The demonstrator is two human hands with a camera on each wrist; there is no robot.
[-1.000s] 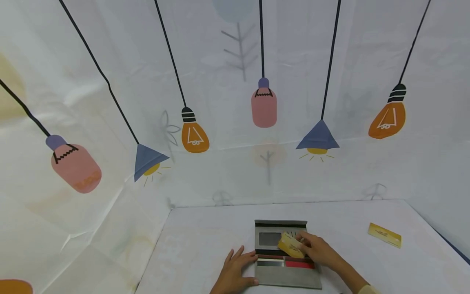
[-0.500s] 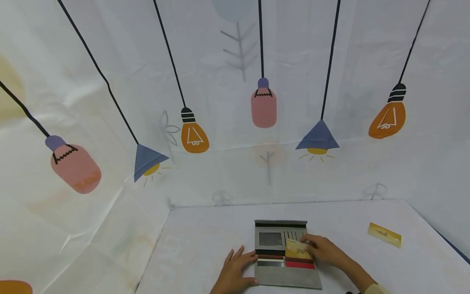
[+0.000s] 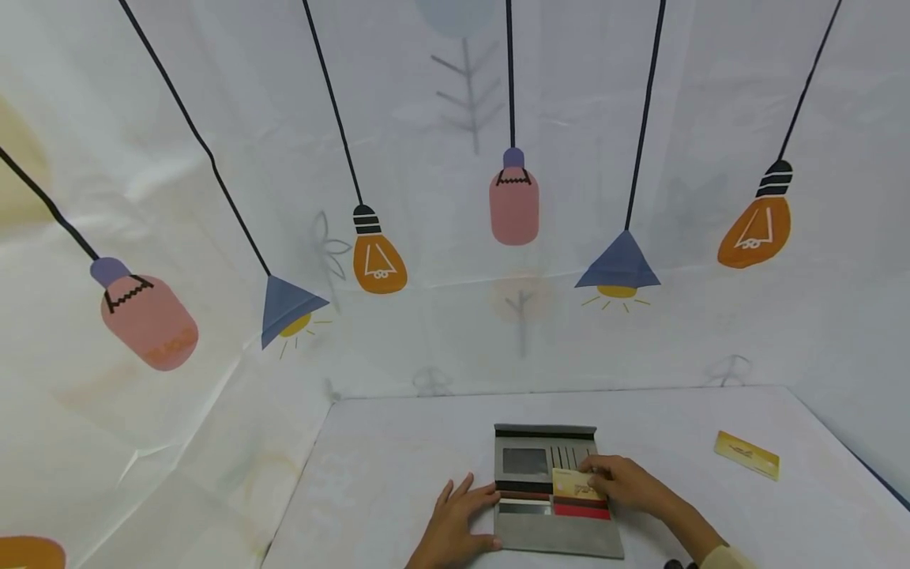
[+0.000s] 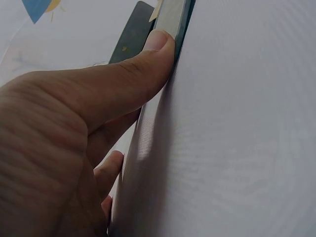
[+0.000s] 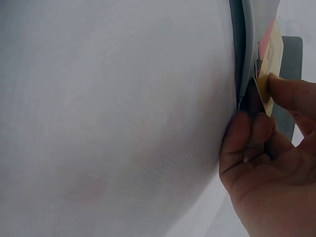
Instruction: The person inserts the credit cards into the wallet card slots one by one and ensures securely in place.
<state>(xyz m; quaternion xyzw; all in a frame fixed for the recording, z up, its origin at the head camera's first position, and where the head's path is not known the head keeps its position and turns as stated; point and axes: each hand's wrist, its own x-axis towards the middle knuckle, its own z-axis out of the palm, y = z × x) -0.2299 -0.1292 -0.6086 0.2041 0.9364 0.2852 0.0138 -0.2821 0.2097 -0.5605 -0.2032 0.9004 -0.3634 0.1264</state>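
Note:
A grey wallet (image 3: 562,537) lies unfolded on the white table, its card slots facing up. My right hand (image 3: 626,484) pinches a gold card (image 3: 571,482) between thumb and fingers. The card stands over the right-hand slots, just above a red card (image 3: 581,512); its lower edge is hidden there. In the right wrist view the thumb presses the gold card (image 5: 272,61) and the other fingers curl by the wallet's edge. My left hand (image 3: 455,525) rests at the wallet's left edge, fingers spread; in the left wrist view its thumb touches the wallet (image 4: 172,19).
Another gold card (image 3: 746,454) lies on the table (image 3: 682,427) to the right of the wallet. A white sheet printed with hanging lamps (image 3: 426,332) rises behind and on the left. A silvery card (image 3: 524,508) sits in the wallet's left-hand slots.
The tilted gold card has turned straight and come down to the right-hand slots, my right hand moving slightly right and down with it. My left hand stays at the wallet's edge.

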